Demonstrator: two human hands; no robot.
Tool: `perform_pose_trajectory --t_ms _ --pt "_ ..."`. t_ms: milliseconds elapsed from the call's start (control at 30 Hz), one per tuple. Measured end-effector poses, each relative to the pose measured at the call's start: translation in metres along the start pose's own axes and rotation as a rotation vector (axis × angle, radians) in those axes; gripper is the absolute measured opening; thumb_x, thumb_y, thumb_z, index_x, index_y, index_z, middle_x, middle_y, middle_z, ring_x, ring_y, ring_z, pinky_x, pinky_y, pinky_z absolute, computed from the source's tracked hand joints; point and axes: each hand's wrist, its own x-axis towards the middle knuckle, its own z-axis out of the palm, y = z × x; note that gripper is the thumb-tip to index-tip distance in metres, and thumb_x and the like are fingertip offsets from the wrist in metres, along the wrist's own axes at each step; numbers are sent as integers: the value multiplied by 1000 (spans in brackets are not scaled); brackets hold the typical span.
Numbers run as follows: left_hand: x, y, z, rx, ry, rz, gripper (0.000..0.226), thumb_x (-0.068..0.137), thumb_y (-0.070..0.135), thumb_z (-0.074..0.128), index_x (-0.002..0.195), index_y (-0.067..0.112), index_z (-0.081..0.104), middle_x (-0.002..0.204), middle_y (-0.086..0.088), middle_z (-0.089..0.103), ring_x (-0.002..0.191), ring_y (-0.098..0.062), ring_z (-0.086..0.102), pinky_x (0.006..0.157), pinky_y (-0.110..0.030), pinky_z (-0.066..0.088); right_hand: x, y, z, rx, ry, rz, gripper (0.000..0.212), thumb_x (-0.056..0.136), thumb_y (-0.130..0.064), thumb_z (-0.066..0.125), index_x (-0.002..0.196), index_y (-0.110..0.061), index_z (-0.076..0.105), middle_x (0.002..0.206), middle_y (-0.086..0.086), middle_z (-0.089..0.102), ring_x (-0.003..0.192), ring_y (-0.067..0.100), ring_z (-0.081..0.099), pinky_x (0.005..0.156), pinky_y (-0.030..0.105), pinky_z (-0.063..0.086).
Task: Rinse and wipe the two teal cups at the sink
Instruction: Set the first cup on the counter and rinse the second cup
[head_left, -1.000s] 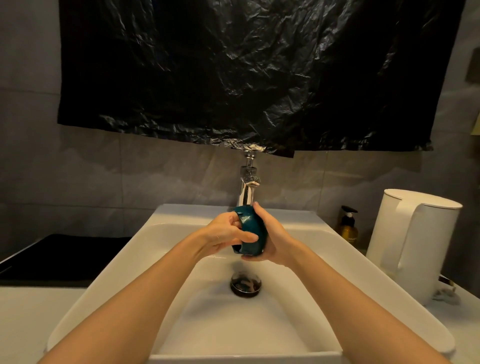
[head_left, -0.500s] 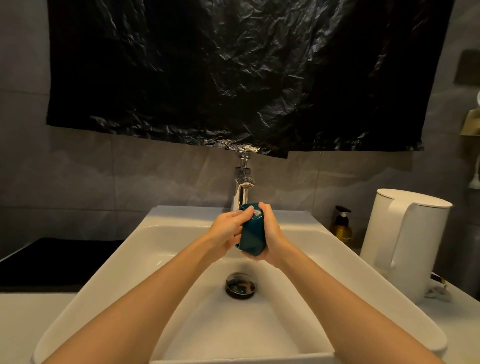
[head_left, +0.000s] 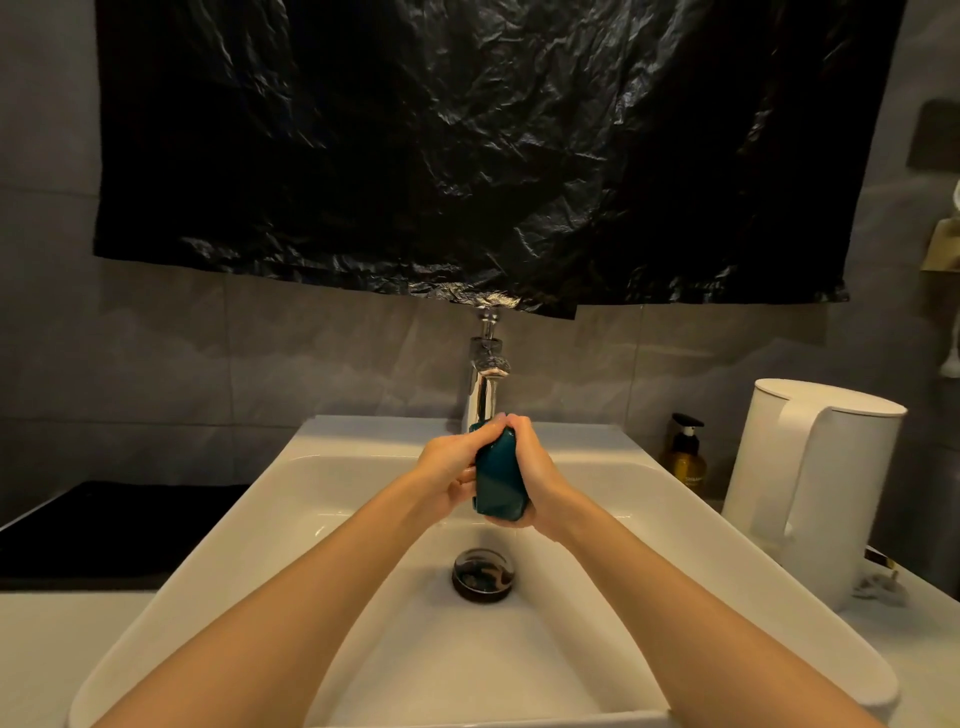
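A teal cup (head_left: 497, 480) is held upright over the white sink (head_left: 322, 499), just below the chrome tap (head_left: 484, 387). My left hand (head_left: 448, 467) grips its left side, with the fingers curled over the top rim. My right hand (head_left: 535, 478) wraps the right side and cups the bottom. Water drips from under the cup. Only one teal cup is in view.
The dark drain (head_left: 484, 574) lies below the hands. A white kettle (head_left: 810, 483) and an amber pump bottle (head_left: 687, 454) stand on the counter to the right. A black surface (head_left: 104, 525) lies to the left. Black plastic sheeting (head_left: 467, 156) hangs above the tap.
The cup has turned from tilted to upright between my hands. My left fingers have slid from its side up over the rim.
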Motion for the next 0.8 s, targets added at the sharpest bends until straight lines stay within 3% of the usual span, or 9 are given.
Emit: perform_pose_trajectory --t_ms 133,233,400,500,600,800 --pt "0 1 3 -65 -90 -39 23 93 22 59 109 6 59 103 -11 65 94 -24 61 77 -32 53 -3 -2 -3 63 -11 20 45 87 -54 42 96 -12 56 86 12 59 79 21 55 69 32 48" --pt "-2 3 2 -65 -175 -37 23 91 6 57 114 4 55 110 -14 62 100 -26 59 79 -34 51 -1 -1 -4 60 3 3 47 87 -56 40 102 -15 56 92 12 60 84 23 56 70 34 49" --pt "-2 8 -8 66 -215 23 23 84 5 67 105 5 59 111 -13 65 104 -24 62 77 -27 54 0 -1 -11 7 -50 -49 43 88 -56 46 103 -18 57 97 12 62 93 24 57 80 39 51" --pt "-2 10 -13 141 -259 31 20 83 2 67 102 4 61 105 -13 68 101 -24 63 82 -28 54 2 -3 -16 -84 -126 -97 43 83 -56 57 115 -28 54 111 10 61 104 27 58 84 43 53" --pt "-2 9 -18 179 -281 28 29 80 0 69 108 0 61 110 -16 66 108 -28 61 95 -36 50 1 -4 -15 -164 -151 -157 42 84 -55 60 121 -39 48 116 6 59 107 27 57 90 52 51" --pt "0 7 -25 253 -277 44 44 78 -3 70 119 -1 55 115 -17 64 111 -30 60 100 -40 47 0 -1 -11 -193 -213 -224 31 96 -49 46 125 -41 45 117 4 59 107 28 59 88 55 52"
